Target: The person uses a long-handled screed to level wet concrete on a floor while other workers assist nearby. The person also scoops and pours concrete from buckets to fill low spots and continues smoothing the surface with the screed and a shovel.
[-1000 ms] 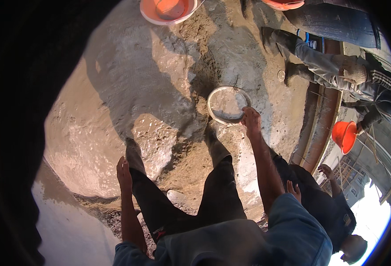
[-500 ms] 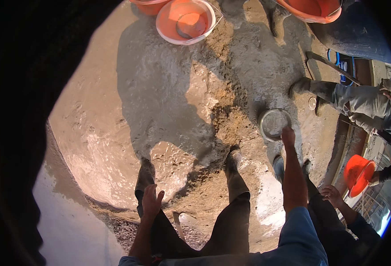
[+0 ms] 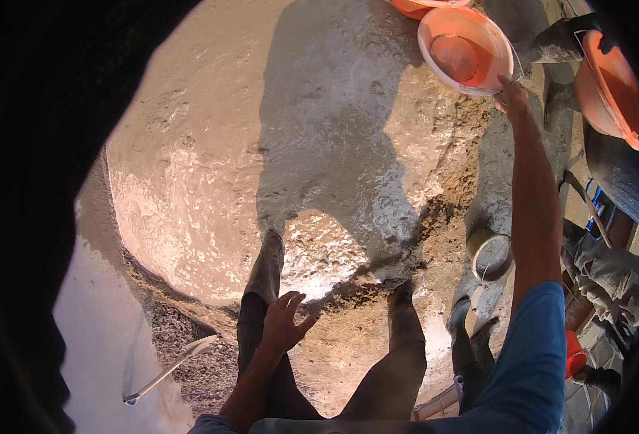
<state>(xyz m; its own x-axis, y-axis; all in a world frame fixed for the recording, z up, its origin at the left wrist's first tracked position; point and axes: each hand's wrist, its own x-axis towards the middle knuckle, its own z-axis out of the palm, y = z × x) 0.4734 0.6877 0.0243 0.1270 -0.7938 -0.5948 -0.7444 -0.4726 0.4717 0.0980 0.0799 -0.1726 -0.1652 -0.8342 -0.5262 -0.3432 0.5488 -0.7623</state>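
My right hand (image 3: 510, 95) reaches far forward, its fingers closed at the near rim of an orange bucket (image 3: 435, 50) with a pale rim and wire handle. That bucket sits at the edge of the wet grey mortar (image 3: 211, 173). My left hand (image 3: 285, 324) hangs open by my left thigh, fingers apart and holding nothing. A grey mortar-stained bucket (image 3: 490, 254) stands on the ground nearer me, below my right forearm. My boots (image 3: 267, 267) stand at the near edge of the mortar.
Another orange bucket (image 3: 609, 94) is at the far right, beside a dark rounded drum (image 3: 616, 170). A shovel (image 3: 167, 372) lies at the lower left. Other people's boots (image 3: 463, 340) and grey clothing (image 3: 612, 271) are close on my right, near a red-orange bucket (image 3: 574, 354).
My right hand has left the grey bucket and reached forward to the orange bucket's rim. The view has turned, shifting the buckets rightward. My left hand stays open.
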